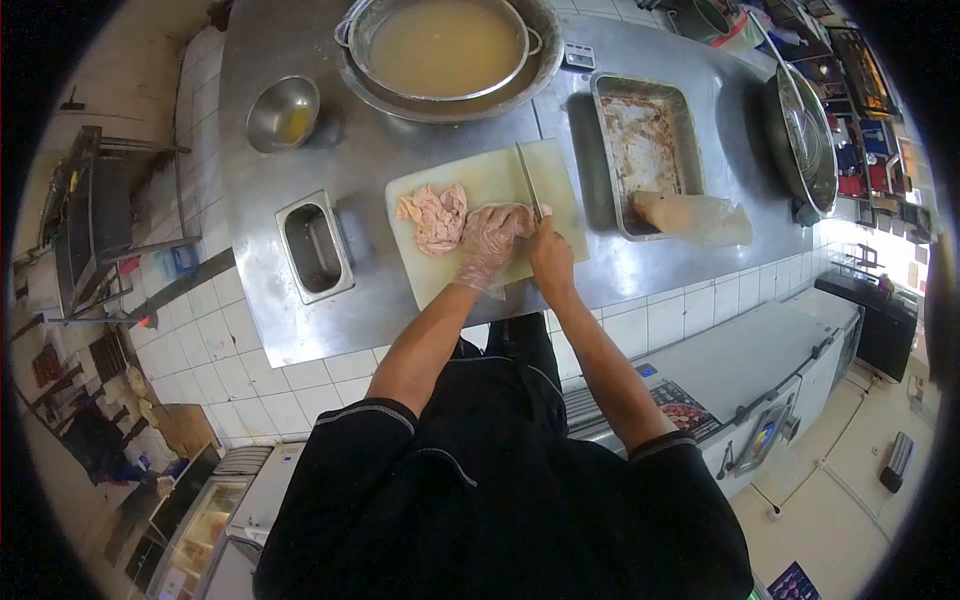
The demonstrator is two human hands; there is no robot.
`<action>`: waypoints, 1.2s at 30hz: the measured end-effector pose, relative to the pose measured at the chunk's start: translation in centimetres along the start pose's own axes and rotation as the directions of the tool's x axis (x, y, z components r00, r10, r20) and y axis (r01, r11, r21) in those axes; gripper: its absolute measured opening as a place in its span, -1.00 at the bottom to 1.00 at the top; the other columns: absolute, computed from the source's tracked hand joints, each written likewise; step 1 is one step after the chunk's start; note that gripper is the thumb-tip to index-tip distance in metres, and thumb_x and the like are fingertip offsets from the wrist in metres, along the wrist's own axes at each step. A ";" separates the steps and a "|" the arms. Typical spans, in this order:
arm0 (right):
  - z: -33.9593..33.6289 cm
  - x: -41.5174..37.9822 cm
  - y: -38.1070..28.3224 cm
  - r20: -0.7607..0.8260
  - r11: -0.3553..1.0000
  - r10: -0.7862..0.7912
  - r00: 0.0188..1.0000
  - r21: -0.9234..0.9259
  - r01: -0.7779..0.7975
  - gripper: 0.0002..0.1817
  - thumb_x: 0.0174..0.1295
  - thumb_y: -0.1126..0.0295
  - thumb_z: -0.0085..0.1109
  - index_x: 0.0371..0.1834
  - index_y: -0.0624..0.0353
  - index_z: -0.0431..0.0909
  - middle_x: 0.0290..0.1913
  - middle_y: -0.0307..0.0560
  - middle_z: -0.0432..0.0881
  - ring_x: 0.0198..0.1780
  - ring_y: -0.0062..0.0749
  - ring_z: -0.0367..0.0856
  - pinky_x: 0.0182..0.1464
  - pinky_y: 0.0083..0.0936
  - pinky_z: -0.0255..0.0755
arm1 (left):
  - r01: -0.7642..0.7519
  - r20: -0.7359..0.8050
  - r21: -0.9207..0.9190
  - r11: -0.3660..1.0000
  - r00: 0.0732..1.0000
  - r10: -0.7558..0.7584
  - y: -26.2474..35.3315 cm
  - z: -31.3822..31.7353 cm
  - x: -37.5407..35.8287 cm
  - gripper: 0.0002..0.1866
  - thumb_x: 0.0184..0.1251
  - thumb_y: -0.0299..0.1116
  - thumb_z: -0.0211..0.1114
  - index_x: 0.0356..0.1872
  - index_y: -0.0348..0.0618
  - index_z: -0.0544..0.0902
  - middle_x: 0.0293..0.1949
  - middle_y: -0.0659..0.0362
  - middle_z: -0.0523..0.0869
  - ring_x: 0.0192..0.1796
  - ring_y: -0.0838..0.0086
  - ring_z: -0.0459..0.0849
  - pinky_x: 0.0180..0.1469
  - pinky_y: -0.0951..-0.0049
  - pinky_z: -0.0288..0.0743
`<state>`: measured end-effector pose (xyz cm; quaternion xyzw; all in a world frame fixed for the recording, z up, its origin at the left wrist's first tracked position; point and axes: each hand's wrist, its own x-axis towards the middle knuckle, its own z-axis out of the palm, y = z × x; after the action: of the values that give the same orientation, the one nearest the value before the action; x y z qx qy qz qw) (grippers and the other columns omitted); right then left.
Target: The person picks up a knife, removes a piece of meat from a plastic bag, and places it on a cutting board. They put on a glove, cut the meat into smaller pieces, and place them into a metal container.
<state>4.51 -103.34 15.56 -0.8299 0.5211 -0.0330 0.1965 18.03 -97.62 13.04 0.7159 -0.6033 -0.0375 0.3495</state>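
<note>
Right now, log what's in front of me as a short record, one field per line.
Left hand: in a clear glove, on a piece of raw meat; left hand
Right hand: bare, gripping a knife, blade pointing away from the person; right hand
Cutting board: under both pieces of meat
Second piece of meat: on the board, left of the left hand
Left of board: rectangular steel container, small bowl with something yellow
Beyond board: two-handled pot of cloudy liquid, inside a wider basin
Right of board: stained tray, plastic bag across its near corner
</note>
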 end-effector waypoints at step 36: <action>-0.4 -5.0 -1.6 -0.127 0.958 0.226 0.966 0.210 -0.197 -0.80 0.50 0.33 -0.06 -0.06 0.27 0.36 -0.48 0.42 0.63 -0.39 0.45 0.63 -0.37 0.22 0.45 | -0.046 -0.016 -0.093 0.995 0.999 0.044 -0.8 -1.6 -0.3 -0.55 -0.01 -0.54 0.31 -0.01 0.05 0.71 0.02 0.22 0.73 0.10 0.14 0.65 0.14 0.09 0.49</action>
<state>3.51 -98.43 17.27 -0.7410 0.6146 -0.1251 0.2399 19.43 -96.58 13.68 0.6853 -0.6145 -0.0527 0.3874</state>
